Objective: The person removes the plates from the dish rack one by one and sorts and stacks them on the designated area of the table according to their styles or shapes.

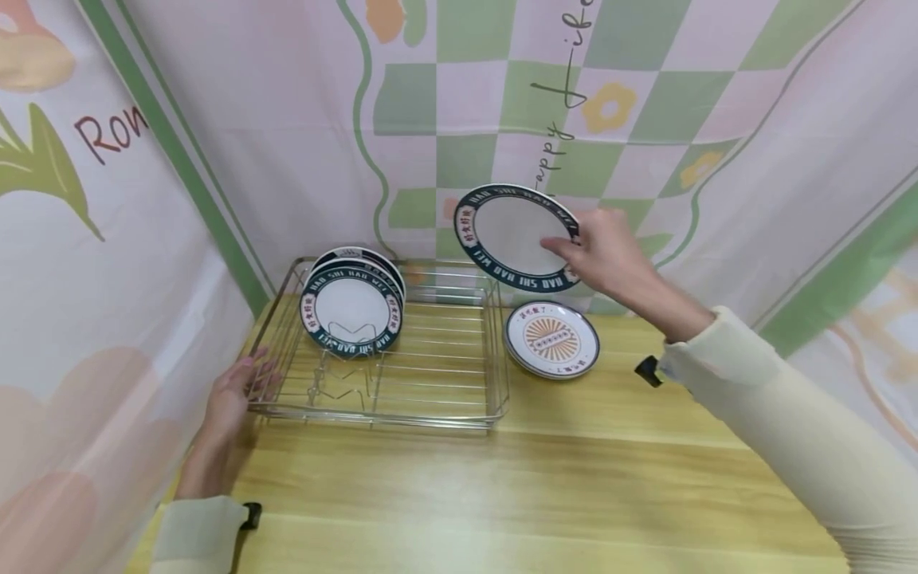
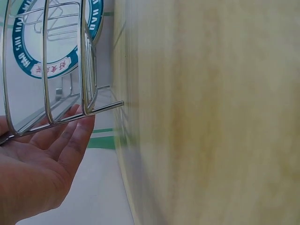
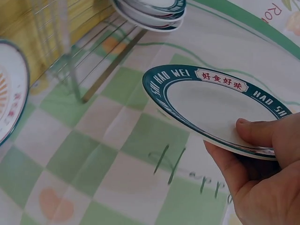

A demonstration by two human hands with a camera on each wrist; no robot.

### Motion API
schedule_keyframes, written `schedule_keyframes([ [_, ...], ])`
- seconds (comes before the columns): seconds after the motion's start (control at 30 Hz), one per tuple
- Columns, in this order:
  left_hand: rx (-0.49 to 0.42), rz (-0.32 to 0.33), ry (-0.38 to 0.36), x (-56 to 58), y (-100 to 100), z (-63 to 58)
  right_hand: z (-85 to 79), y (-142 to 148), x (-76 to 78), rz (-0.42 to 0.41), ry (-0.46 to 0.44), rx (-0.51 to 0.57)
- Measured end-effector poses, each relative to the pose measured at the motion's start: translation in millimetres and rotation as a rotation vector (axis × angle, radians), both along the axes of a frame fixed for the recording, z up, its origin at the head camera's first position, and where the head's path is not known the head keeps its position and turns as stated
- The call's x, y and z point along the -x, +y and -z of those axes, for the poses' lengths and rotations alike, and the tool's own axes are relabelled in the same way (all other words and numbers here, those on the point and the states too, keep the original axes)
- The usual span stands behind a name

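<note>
In the head view my right hand (image 1: 610, 251) holds a round plate (image 1: 512, 227) up above the right end of the wire dish rack (image 1: 445, 418). The thumb lies on the plate's white face and the fingers are beneath, as the right wrist view shows. This plate has a dark green lettered rim. My left hand (image 1: 233, 391) is at the rack's front left corner, its fingers (image 2: 77, 145) extended against the wires. Upright at the rack's left side lean several plates (image 1: 351, 311), the front one with the same green rim.
Right of the rack, a small stack of plates (image 1: 552, 341) with an orange sunburst design lies on the wooden table (image 1: 445, 494). Bent wire dividers (image 1: 347, 391) stand in front of the racked plates. A printed curtain (image 1: 287, 119) hangs behind and at both sides.
</note>
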State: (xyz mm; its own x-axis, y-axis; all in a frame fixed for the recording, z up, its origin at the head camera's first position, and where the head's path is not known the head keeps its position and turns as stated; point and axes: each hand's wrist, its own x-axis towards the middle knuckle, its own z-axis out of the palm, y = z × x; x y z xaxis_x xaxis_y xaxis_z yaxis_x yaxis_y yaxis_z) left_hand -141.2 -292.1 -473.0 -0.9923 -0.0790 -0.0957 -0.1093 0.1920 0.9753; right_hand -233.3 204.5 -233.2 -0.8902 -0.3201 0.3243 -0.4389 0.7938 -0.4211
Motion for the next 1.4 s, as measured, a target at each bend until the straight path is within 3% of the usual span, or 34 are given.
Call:
schedule_keyframes([
  [0.33,-0.032,0.016,0.009,-1.0,-2,-4.2,0.1,43,-14.5,0.083,-0.099,-0.12],
  [0.73,-0.035,0.021,0.02,1.6,-3,-4.9,18.9,88,-25.6,0.098,-0.257,-0.187],
  [1.03,-0.047,0.02,0.005,0.0,-3,-2.5,46.1,113,-40.5,0.078,-0.415,-0.162],
  [1.27,-0.005,0.029,-0.002,-0.8,-4,-3.2,75.9,131,-59.2,0.111,-0.407,-0.291],
  [1.4,0.005,0.04,-0.001,0.2,-3,-2.6,94.5,139,-69.6,0.11,-0.466,-0.259],
])
